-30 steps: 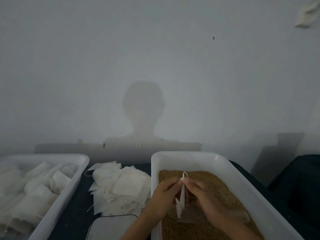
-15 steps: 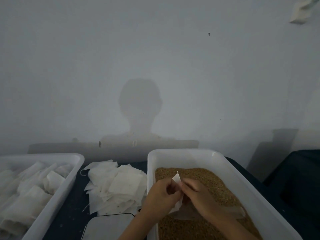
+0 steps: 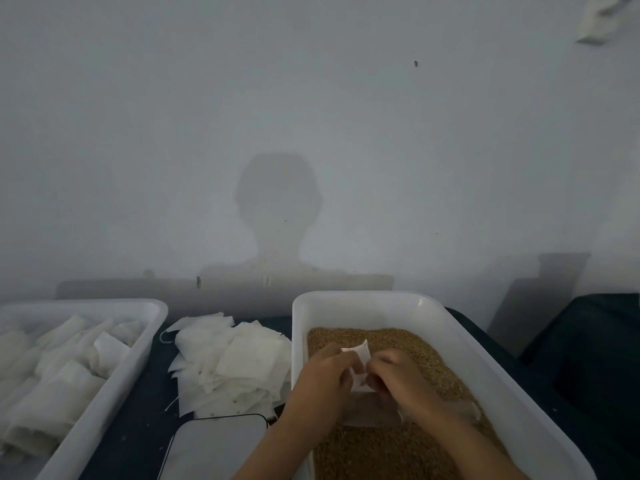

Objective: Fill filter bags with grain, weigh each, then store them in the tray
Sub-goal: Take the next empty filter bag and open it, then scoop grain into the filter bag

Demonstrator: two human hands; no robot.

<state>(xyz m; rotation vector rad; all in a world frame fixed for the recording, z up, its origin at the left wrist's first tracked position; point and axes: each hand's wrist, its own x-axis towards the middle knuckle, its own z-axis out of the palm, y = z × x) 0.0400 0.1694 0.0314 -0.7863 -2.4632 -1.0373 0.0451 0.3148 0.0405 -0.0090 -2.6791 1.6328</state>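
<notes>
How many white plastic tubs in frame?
2. Grain tub at centre-right, under both hands; storage tray with filled bags at left, cut off by the frame edge. More may lie outside view.

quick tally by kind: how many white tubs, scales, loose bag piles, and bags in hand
white tubs: 2, the grain tub and the tray of filled bags
scale: 1
loose pile of empty bags: 1
filter bag in hand: 1
total: 5

— How is the light behaving?
— It is staying dim and greyish, coming from behind the person and casting a head-and-shoulders shadow [image 3: 277, 216] on the wall [image 3: 138, 133].
— And sharpness?
— Everything is looking soft and hazy; the wide lens is bending the tub rim [image 3: 485, 358] near the edges, and corners are darkening.
</notes>
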